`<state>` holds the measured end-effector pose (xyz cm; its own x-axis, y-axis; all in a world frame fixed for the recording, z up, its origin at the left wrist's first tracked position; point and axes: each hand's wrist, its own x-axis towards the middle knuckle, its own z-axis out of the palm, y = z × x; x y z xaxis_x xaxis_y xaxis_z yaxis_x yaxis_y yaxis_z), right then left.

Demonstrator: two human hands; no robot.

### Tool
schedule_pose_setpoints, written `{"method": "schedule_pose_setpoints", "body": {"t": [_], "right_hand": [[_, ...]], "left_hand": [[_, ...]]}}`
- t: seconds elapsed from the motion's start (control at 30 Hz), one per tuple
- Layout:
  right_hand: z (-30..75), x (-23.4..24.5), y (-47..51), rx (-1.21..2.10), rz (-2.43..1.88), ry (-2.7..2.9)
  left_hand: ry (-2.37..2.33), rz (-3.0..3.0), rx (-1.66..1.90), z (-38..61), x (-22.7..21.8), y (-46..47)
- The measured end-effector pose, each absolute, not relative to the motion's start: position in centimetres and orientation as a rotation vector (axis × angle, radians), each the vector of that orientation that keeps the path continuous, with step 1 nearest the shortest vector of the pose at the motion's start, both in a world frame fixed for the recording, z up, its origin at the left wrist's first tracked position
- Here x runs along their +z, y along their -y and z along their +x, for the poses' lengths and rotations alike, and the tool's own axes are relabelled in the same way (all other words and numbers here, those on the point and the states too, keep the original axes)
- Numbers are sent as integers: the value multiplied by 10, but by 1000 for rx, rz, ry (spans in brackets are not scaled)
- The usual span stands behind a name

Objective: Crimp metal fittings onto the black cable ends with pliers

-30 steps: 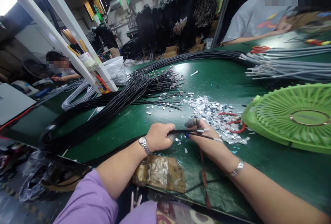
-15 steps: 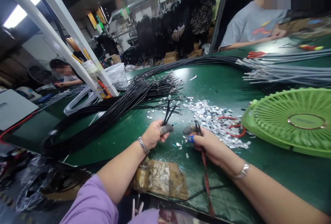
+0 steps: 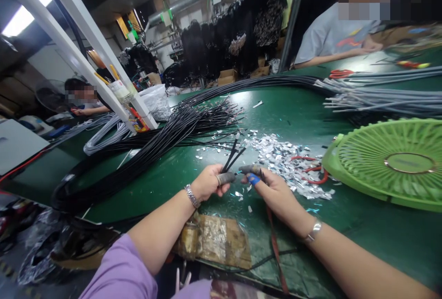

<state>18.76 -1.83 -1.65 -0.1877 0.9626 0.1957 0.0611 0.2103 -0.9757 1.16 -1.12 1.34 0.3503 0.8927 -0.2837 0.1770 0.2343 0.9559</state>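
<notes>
My left hand is closed around a few thin black cables. Their free lengths stick up past its fingers, and a grey cover wraps one finger. Close by, my right hand has its thumb and a covered finger pinched together at the cable end, where fine bluish wires show between the hands. Blue tape wraps its thumb. A dark pointed tool, mostly hidden, lies in the right palm, and a dark red strap hangs below it. Under and beyond the hands are silvery foil scraps on the green table.
Bundled black cables curve across the left. A green fan stands at right beside red-handled tools. Grey cables lie behind it. Taped cardboard sits at the front edge. A person in grey sits across.
My right hand has moved left, and its fingers now meet near the cable end. My left hand has shifted slightly right with the cables, tilting them rightward.
</notes>
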Motion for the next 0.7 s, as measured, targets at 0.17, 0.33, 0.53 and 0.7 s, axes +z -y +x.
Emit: {"method": "schedule_pose_setpoints", "body": {"t": [0.17,0.33,0.53,0.7], "right_hand": [[185,-16,21,1361,-1032,1355],[182,-19,19,1498,-981,1261],[179,-21,20,1732,-850,1065],[181,-18,19,1879,-793,936]], "left_hand": [[-1085,1265,631,12,13,12],[-1034,1218,595,10,12,11],[-971,1201,603,8,9,10],[-966,1239,600,7,8,11]]}}
